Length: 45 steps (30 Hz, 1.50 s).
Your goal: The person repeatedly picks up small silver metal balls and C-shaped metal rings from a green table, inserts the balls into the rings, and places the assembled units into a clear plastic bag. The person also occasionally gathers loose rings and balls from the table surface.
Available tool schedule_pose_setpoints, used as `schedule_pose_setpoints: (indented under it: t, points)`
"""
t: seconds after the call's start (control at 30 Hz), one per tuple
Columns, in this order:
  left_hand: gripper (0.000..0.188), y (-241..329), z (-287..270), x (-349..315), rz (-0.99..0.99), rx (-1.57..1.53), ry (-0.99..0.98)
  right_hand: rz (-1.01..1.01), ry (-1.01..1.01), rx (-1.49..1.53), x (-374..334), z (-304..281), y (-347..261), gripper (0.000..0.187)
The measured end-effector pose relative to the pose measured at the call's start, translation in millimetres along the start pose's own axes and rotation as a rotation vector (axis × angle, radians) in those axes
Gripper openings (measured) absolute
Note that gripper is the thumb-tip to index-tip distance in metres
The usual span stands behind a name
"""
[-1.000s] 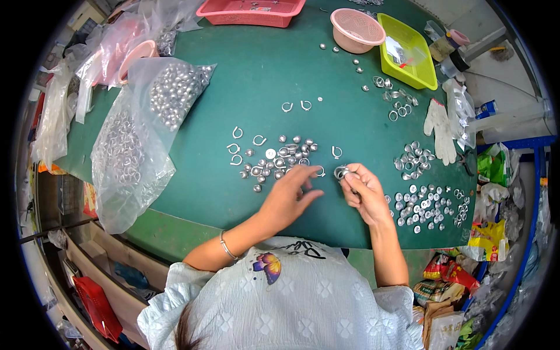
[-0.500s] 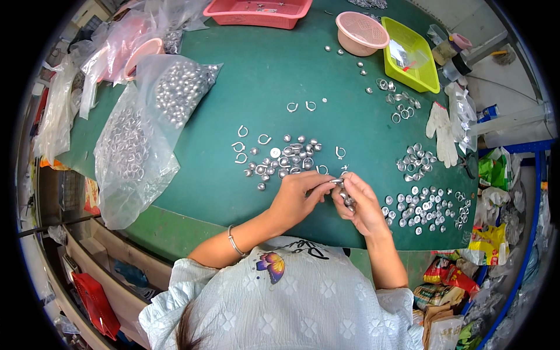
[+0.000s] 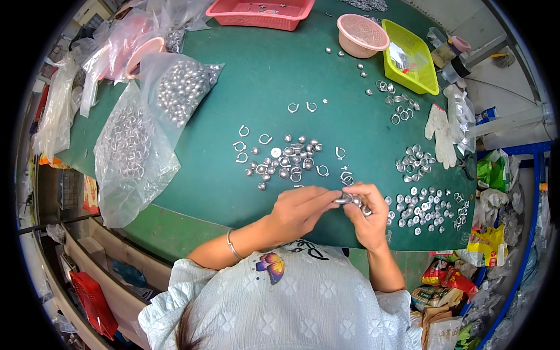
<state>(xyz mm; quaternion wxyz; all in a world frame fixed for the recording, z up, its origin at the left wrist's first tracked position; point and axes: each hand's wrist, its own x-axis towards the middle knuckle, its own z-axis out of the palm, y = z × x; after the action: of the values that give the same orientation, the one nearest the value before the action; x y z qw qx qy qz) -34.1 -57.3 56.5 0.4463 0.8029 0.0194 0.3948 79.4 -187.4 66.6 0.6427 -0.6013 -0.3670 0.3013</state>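
Observation:
My left hand (image 3: 300,210) and my right hand (image 3: 366,217) meet near the table's front edge. The left fingers pinch one side of a small silvery metal piece (image 3: 345,199). My right hand is closed around several rounded silver metal pieces (image 3: 365,210), partly hidden by its fingers. Just beyond the hands lie open silver rings (image 3: 346,178). A loose pile of silver domed pieces (image 3: 291,158) sits ahead of my left hand, with more open rings (image 3: 241,147) at its left side. Rows of round silver pieces (image 3: 417,207) spread to the right of my right hand.
Clear plastic bags (image 3: 137,134) of silver parts cover the table's left. Along the far side stand a red basket (image 3: 261,20), a pink basket (image 3: 354,49) and a yellow-green tray (image 3: 411,84). A white glove (image 3: 441,137) lies at the right, near more silver parts (image 3: 417,162).
Both hands have moved slightly nearer to me and the metal pieces have shifted in the fingers. More rings beyond the hands now show.

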Motion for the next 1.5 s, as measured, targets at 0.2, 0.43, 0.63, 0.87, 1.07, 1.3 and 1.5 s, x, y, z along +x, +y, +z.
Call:
schedule_pose_setpoints:
  t: [0.2,0.43,0.63,0.87,1.07,1.3,1.5]
  points:
    - [0.032,0,-8,-1,0.21,-0.008,-0.019,-0.16,-0.058,-0.069,-3,3,-13,0.02]
    - [0.024,-1,-8,1,0.099,-0.223,-0.043,-0.186,-0.12,-0.221,-6,-1,-21,0.02]
    - [0.014,12,-4,-8,-0.461,-0.549,-0.044,-0.27,-0.086,-0.632,1,3,-33,0.018]
    - [0.017,-2,-25,-14,-0.202,-0.055,0.046,-0.045,-0.112,-0.68,-1,-6,-23,0.011]
    - [0.014,-24,-26,-42,-0.278,0.312,-0.191,0.651,-0.133,0.63,15,-11,7,0.01]
    - [0.022,-27,-27,-61,-0.357,0.39,-0.279,-0.012,-0.033,-0.61,42,15,62,0.017]
    - [0.025,-30,-38,-57,-0.394,0.446,-0.134,-0.089,-0.128,-1.195,46,40,72,0.02]
